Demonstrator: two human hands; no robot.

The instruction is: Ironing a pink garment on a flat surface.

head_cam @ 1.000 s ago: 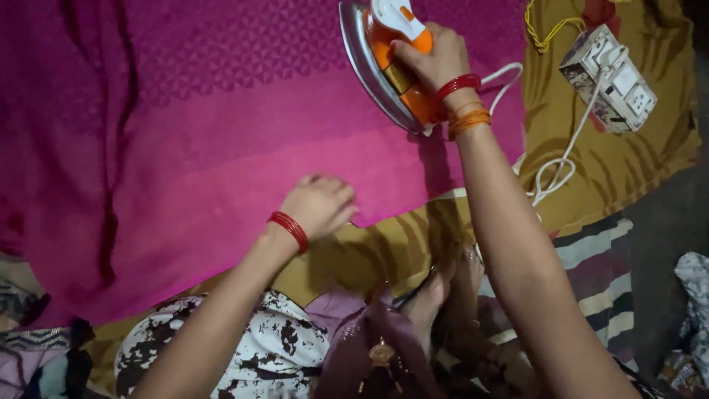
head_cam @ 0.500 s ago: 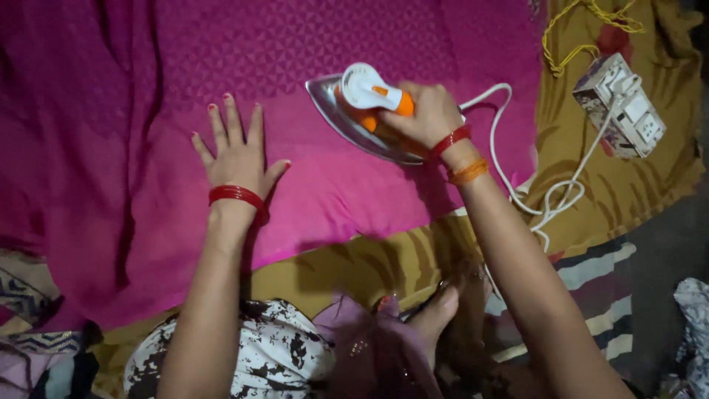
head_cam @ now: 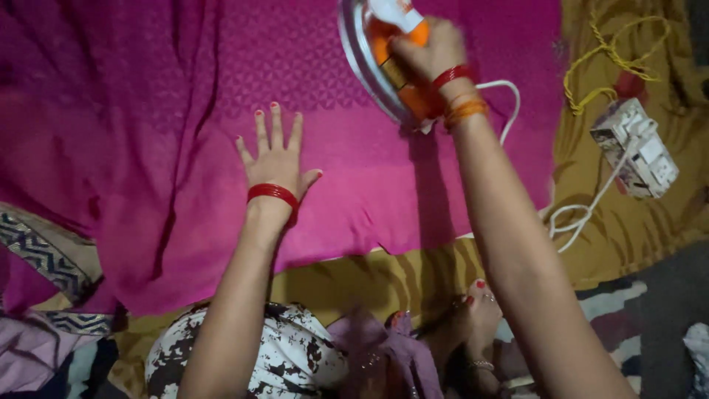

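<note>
Forearms come up from the bottom of the head view, over a white-and-brown patterned lap cloth [head_cam: 295, 355] and a bare foot with red-painted toenails [head_cam: 473, 318] resting on the mustard-yellow striped floor cloth [head_cam: 369, 277]. Farther out, the left arm runs nearly straight ahead, a stack of red bangles [head_cam: 272, 193] at the wrist, and the left hand [head_cam: 277, 155] lies palm down on the bright pink patterned fabric [head_cam: 148, 148], fingers spread and extended, thumb angled to the right; it grips nothing and simply presses flat on the cloth. The right arm slants from the lower right up toward the top centre, wrist wrapped in red and orange bangles [head_cam: 458, 92]. The right hand [head_cam: 428, 52] has its grip wrapped around the handle of the orange-and-white electric iron with a silver soleplate [head_cam: 380, 63], which sits tilted on the pink fabric near the top edge of the view, well apart from the left hand. A white power cord [head_cam: 583, 210] loops from behind the right wrist across the floor cloth to a white switchboard extension box [head_cam: 635, 151] on the right, and a yellow twisted cord [head_cam: 613, 59] lies just beyond that box.
</note>
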